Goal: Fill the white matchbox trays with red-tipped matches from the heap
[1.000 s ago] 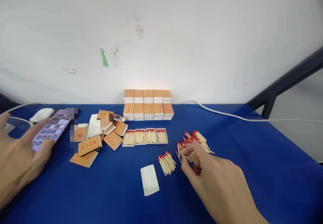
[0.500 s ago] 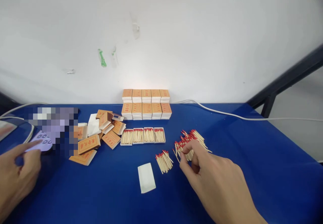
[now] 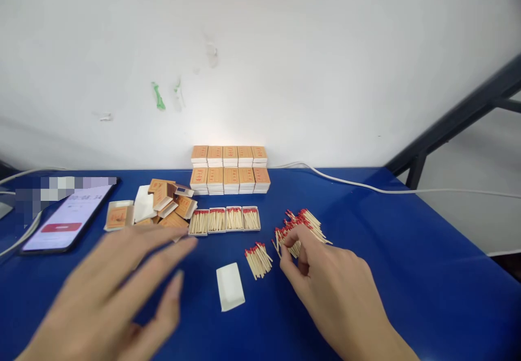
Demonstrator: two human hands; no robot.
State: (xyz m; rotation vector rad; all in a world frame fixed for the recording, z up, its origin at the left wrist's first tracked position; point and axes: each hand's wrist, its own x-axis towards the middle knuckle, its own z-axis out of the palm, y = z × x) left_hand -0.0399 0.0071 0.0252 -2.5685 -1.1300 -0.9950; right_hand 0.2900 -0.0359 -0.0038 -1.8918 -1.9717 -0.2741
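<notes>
L grip (image 3: 109, 296) spread, fingers apart & blurred, nothing in it; hangs over the counter (image 3: 407, 290), pointing fwd & R; its tips are near the leftmost of 4 trays (image 3: 251, 230), filled w/ matches, heads away from the grips; orange sleeves (image 3: 163, 194) heaped just past L grip, partly hidden by it; phone (image 3: 71, 217) lit, red btn on screen, beyond L grip & to its L.

R grip (image 3: 334, 282) has thumb & index curled toward each other at the near L edge of the pile (image 3: 311, 224) of red-headed matches; can't tell if tips meet or pinch a match; pile is partly hidden by R grip; small bunch (image 3: 258, 261) of matches just L of R grip; white tray (image 3: 230, 286) btwn both grips, L of the bunch, apart from it; boxes (image 3: 230, 176) stacked in 2 rows well past both grips, by the wall (image 3: 325, 68).
</notes>
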